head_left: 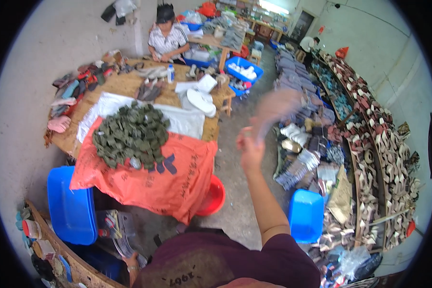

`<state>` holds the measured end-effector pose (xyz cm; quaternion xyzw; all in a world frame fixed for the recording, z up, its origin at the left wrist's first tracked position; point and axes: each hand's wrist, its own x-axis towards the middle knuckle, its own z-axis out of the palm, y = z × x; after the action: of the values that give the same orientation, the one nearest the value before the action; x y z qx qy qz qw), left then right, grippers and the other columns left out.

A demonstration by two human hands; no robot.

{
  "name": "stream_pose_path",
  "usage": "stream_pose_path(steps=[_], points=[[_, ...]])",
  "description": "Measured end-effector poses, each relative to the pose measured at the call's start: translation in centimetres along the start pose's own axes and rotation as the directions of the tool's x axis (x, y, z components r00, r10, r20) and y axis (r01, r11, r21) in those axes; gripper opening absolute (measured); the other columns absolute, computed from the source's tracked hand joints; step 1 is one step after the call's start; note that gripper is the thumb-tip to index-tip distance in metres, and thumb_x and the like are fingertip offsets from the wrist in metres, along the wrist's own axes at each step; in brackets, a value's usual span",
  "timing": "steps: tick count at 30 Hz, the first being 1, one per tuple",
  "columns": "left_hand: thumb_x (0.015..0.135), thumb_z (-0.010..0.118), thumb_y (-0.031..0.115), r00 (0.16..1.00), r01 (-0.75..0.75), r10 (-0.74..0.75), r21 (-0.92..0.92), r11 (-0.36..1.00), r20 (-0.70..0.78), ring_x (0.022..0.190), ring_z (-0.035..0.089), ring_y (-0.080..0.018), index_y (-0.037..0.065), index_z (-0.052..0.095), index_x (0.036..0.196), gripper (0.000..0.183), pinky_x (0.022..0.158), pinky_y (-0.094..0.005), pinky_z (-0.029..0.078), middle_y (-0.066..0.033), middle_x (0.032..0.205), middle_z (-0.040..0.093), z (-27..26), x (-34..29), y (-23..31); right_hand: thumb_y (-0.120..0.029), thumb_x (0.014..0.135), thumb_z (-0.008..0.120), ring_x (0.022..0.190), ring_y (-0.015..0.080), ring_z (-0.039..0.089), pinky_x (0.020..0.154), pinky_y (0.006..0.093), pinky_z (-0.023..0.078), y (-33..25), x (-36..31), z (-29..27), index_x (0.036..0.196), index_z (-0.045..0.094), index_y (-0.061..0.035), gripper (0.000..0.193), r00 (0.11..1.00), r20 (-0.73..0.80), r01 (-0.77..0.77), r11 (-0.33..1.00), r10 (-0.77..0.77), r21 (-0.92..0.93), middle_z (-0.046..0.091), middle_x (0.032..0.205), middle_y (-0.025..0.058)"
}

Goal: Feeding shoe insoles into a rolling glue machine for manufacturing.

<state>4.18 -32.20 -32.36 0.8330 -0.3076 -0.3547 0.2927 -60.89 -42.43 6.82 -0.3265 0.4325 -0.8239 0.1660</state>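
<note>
My right hand is raised over the walkway in front of me. Its fingers close on one end of a flat, curved, pale pinkish piece, shaped like a shoe sole and smeared by motion. Low on the left, my left hand grips a stack of thin grey and white curved pieces, which look like insoles, beside my body. On the table ahead, a heap of dark green fabric pieces lies on an orange woven sack.
A person sits behind the wooden table. Blue tubs stand at left and right. A red bucket is by the sack. Bundled materials line the floor, and racks of shoe parts run along the right wall.
</note>
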Motion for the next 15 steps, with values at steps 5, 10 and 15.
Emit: stream_pose_path(steps=[5,10,15], points=[[0.048,0.082,0.035,0.996,0.084,-0.093,0.313,0.946,0.016,0.120,0.046,-0.0394,0.002,0.025,0.140,0.113,0.102,-0.0438,0.036,-0.0264,0.130,0.047,0.7,-1.3,3.0,-0.010,0.084,0.050,0.056,0.0102,0.043,0.049,0.0260,0.036,6.4,1.0,5.6,0.090,0.055,-0.0055,0.009,0.978,0.136,-0.141,0.981,0.159,-0.133,0.047,0.068,-0.0013],[0.052,0.079,0.018,0.982,-0.002,0.034,-0.170,0.985,0.185,0.120,0.045,-0.0322,0.000,0.022,0.141,0.107,0.102,-0.0395,0.036,-0.0210,0.132,0.043,3.3,-5.2,6.7,-0.015,0.078,0.065,0.088,0.0206,0.062,0.082,0.0331,0.047,14.5,-16.7,1.8,0.110,0.065,-0.0146,0.031,0.249,0.673,0.049,0.685,0.696,-0.727,0.067,0.095,0.0092],[0.065,0.073,0.013,0.978,0.097,-0.025,-0.344,0.934,0.207,0.117,0.047,-0.0303,0.000,0.019,0.143,0.096,0.098,-0.0396,0.039,-0.0183,0.136,0.041,3.5,-8.3,12.2,-0.023,0.070,0.073,0.077,0.0176,0.062,0.069,0.0338,0.050,11.5,-21.2,-4.5,0.102,0.065,-0.0085,0.036,0.118,0.286,-0.271,0.308,0.951,-0.912,0.065,0.083,0.0081]])
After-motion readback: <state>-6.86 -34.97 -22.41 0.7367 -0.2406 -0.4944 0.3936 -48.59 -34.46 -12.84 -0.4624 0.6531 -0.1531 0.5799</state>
